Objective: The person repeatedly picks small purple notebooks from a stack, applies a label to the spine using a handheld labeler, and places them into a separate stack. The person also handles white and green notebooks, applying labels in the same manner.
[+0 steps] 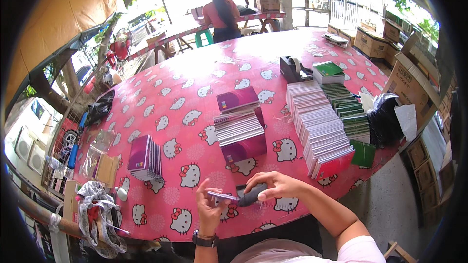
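Near the front edge of the table, my left hand [209,207] grips a small purple notebook [223,196], seen nearly edge-on between thumb and fingers. A dark watch is on that wrist. My right hand [277,185] is curled over a dark rounded object [252,195] touching the notebook's right end; its kind cannot be made out. Just beyond my hands lies a pile of purple notebooks [242,150], their pale edges fanned. A smaller stack of purple spiral notebooks [145,159] sits to the left.
Long rows of red-covered notebooks [319,126] and green notebooks [348,104] run along the right, beside a tape dispenser [294,69] and black spiral coils [385,122]. Cardboard boxes [412,85] flank the right side. Clear plastic strips [100,209] hang at the left edge. People [222,12] are at a far table.
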